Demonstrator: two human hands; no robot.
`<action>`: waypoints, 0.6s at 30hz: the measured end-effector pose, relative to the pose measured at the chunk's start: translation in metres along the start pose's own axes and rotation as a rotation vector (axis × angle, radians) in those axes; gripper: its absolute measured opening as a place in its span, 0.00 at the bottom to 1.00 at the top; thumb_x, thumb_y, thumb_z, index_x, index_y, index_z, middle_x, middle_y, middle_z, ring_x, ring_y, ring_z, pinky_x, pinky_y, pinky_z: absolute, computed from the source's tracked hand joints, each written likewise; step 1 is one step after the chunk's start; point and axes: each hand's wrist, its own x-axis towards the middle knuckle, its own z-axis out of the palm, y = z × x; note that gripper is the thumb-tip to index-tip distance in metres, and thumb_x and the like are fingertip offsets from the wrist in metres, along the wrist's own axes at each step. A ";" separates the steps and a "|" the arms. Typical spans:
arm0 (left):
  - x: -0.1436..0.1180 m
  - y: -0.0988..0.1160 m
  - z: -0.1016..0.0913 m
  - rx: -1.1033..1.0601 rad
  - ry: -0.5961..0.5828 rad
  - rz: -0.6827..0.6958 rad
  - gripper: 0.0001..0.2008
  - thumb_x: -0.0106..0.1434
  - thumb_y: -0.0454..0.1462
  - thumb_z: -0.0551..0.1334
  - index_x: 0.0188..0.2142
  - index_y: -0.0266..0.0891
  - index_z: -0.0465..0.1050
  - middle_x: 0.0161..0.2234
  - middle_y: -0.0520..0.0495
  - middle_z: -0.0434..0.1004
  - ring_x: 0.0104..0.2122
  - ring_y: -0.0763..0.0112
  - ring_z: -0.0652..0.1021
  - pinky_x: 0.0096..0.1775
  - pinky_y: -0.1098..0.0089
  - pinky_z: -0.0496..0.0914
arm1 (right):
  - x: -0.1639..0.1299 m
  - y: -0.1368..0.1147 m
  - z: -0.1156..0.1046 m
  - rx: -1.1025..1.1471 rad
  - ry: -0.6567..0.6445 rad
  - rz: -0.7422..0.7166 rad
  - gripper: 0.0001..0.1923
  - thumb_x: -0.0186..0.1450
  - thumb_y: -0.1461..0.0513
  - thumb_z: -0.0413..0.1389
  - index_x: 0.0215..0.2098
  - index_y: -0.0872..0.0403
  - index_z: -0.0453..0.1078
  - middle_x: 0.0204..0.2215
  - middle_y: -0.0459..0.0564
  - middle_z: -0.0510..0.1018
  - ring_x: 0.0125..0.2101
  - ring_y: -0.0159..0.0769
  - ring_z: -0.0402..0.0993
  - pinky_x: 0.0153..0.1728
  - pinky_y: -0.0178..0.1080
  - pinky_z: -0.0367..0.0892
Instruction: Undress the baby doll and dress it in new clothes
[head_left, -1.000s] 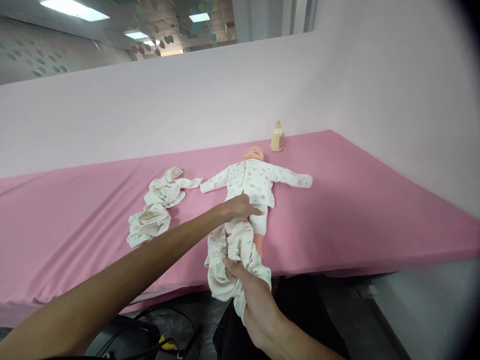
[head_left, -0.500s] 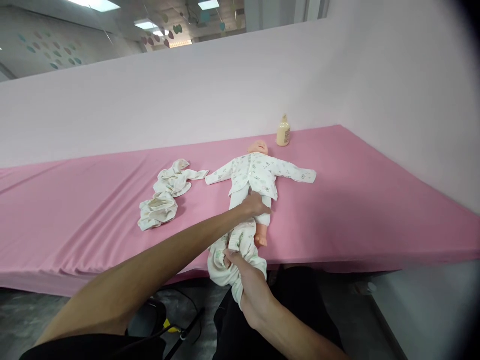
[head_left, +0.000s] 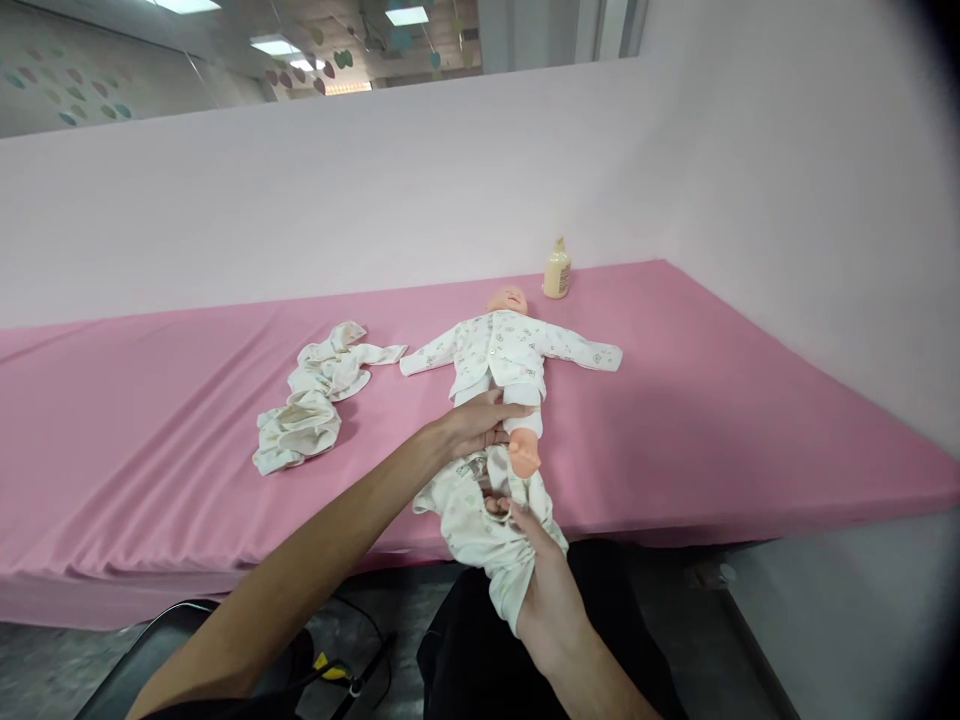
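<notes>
A baby doll (head_left: pixel 508 299) lies on its back in a white patterned jacket (head_left: pixel 499 350), sleeves spread out. My left hand (head_left: pixel 480 422) closes on the doll's leg (head_left: pixel 522 405) on the right side, just above the bare foot, thumb across the white legging. Below it, my right hand (head_left: pixel 546 580) grips bunched white patterned baby pants (head_left: pixel 480 530) at the table's front edge, its fingertips showing inside the opening. The bare foot points toward me at the upper edge of the pants. The doll's other lower leg is hidden by my left hand and the cloth.
Crumpled white patterned baby clothes (head_left: pixel 315 400) lie to the left on the pink-covered table (head_left: pixel 712 400). A pale yellow pump bottle (head_left: pixel 557 270) stands behind the doll near the white wall (head_left: pixel 337 210). Below the front edge are a dark chair (head_left: pixel 161 650) and cables.
My left hand has shifted from over the doll's thighs onto its right-side lower leg, and the foot now tilts up. My right hand has moved the pants right, opening them beneath the foot.
</notes>
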 end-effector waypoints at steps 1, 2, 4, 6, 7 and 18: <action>-0.004 -0.001 -0.003 -0.007 -0.002 0.007 0.29 0.50 0.37 0.74 0.49 0.37 0.66 0.35 0.46 0.76 0.28 0.75 0.77 0.27 0.77 0.71 | 0.001 -0.005 0.001 0.003 0.009 -0.034 0.14 0.58 0.59 0.66 0.42 0.52 0.77 0.43 0.49 0.81 0.47 0.42 0.77 0.48 0.43 0.72; -0.006 -0.002 -0.005 -0.009 0.005 0.009 0.30 0.50 0.37 0.74 0.50 0.37 0.66 0.35 0.46 0.76 0.28 0.76 0.77 0.27 0.78 0.71 | 0.001 -0.010 0.002 -0.005 0.016 -0.068 0.17 0.58 0.58 0.65 0.46 0.52 0.76 0.45 0.50 0.81 0.48 0.43 0.76 0.49 0.44 0.72; -0.008 -0.004 -0.009 0.000 0.003 0.011 0.31 0.51 0.37 0.74 0.51 0.37 0.65 0.35 0.47 0.76 0.27 0.76 0.76 0.27 0.77 0.71 | 0.001 -0.021 0.005 -0.035 0.023 -0.130 0.22 0.60 0.58 0.64 0.52 0.52 0.73 0.49 0.53 0.79 0.50 0.45 0.75 0.49 0.46 0.73; -0.007 -0.007 -0.011 0.020 -0.018 0.022 0.31 0.51 0.39 0.74 0.52 0.38 0.65 0.35 0.46 0.75 0.26 0.76 0.76 0.26 0.75 0.71 | -0.002 -0.029 0.008 -0.059 0.029 -0.177 0.24 0.60 0.57 0.63 0.54 0.53 0.71 0.51 0.54 0.78 0.52 0.47 0.75 0.50 0.47 0.73; -0.005 -0.008 -0.011 0.033 -0.025 0.033 0.31 0.51 0.40 0.74 0.53 0.38 0.66 0.36 0.46 0.75 0.26 0.75 0.76 0.25 0.75 0.71 | -0.004 -0.032 0.010 -0.065 0.031 -0.196 0.25 0.61 0.57 0.63 0.55 0.53 0.71 0.51 0.54 0.78 0.52 0.47 0.74 0.50 0.47 0.73; -0.002 -0.024 0.005 0.206 0.168 0.168 0.38 0.53 0.44 0.72 0.59 0.36 0.62 0.53 0.34 0.70 0.46 0.61 0.76 0.40 0.67 0.73 | -0.025 -0.031 0.014 -0.173 0.098 -0.297 0.24 0.60 0.56 0.62 0.54 0.52 0.71 0.50 0.51 0.79 0.54 0.46 0.73 0.53 0.46 0.73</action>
